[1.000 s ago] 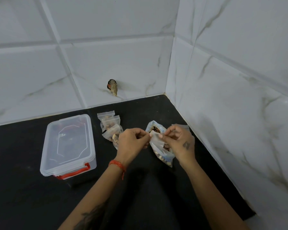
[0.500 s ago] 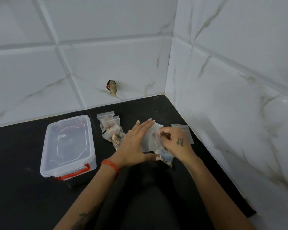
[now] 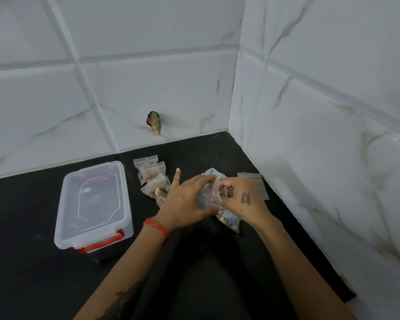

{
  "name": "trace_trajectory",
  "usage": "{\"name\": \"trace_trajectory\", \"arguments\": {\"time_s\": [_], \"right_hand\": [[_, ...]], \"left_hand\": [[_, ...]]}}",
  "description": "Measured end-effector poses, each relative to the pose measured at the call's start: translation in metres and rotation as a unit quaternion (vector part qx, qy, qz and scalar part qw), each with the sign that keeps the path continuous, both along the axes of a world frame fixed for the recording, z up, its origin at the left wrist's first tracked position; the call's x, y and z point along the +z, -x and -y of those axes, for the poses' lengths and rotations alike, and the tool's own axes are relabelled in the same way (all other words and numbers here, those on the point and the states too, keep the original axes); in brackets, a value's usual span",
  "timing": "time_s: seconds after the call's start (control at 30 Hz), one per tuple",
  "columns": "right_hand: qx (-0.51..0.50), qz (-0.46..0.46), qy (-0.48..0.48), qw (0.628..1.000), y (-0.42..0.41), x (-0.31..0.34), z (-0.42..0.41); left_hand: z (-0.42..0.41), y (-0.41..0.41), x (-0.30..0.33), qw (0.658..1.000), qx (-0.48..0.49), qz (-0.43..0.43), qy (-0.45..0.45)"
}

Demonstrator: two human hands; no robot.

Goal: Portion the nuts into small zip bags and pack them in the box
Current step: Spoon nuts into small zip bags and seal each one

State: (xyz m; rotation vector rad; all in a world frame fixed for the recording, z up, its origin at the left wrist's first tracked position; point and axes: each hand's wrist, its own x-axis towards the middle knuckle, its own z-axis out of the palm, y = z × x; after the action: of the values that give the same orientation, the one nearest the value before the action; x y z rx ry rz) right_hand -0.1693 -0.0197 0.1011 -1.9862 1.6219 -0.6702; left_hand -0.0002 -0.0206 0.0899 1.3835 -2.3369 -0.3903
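Both hands meet just right of the middle of the frame, above a black counter [image 3: 44, 273]. The left hand [image 3: 185, 204], with a red thread band [image 3: 156, 227] on its wrist, lies with fingers stretched flat, cradling a small clear zip bag [image 3: 209, 196] against the palm, thumb along the bag's lower edge. The right hand [image 3: 243, 199], marked with a small tattoo on its back, curls its fingers at the bag's mouth; they seem to reach inside, though whether they pinch a nut there cannot be told.

Beneath and behind the hands lies the bigger nut bag [image 3: 229, 221], its lower end showing brown nuts below the right wrist and its top peeking out above the fingers. An empty zip bag [image 3: 254, 179] lies flat on the counter just past the right hand, toward the right wall.

Left of the hands, a small pile of filled zip bags [image 3: 151, 179] rests on the counter, the nearest one touching or partly hidden by the left hand. Farther left sits a clear plastic box [image 3: 92, 204] with red clips, its lid on.

White marbled wall tiles [image 3: 148, 42] fill the upper frame and right side, meeting at a corner. A small brownish lump [image 3: 154, 122] sticks to the back wall just above the counter edge.
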Motion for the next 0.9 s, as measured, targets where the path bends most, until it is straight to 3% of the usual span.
{"name": "trace_trajectory", "arguments": {"time_s": [0.13, 0.3, 0.37, 0.43, 0.57, 0.73, 0.9], "right_hand": [[0.019, -0.041, -0.035, 0.998, -0.004, 0.004, -0.001], [-0.010, 0.020, 0.025, 0.999, -0.003, 0.011, -0.008], [-0.004, -0.021, 0.003, 1.000, -0.005, 0.005, -0.003], [0.002, -0.072, -0.062, 0.995, -0.007, 0.003, 0.002], [0.025, -0.116, 0.010, 0.993, -0.011, 0.013, -0.002], [0.034, -0.145, 0.044, 0.988, -0.014, 0.017, -0.007], [0.025, -0.187, -0.005, 0.982, -0.016, 0.008, -0.003]], "left_hand": [[-0.005, 0.003, -0.001, 1.000, -0.002, -0.011, 0.017], [-0.007, 0.004, -0.001, 0.999, -0.014, -0.029, 0.005], [-0.009, 0.003, 0.002, 0.995, -0.009, -0.095, -0.024], [-0.012, 0.004, 0.003, 0.983, 0.033, -0.179, -0.032], [-0.021, 0.021, 0.008, 0.962, 0.127, -0.228, -0.075], [-0.018, 0.034, 0.006, 0.945, 0.207, -0.231, -0.107], [-0.015, 0.034, 0.006, 0.941, 0.260, -0.204, -0.070]]}}
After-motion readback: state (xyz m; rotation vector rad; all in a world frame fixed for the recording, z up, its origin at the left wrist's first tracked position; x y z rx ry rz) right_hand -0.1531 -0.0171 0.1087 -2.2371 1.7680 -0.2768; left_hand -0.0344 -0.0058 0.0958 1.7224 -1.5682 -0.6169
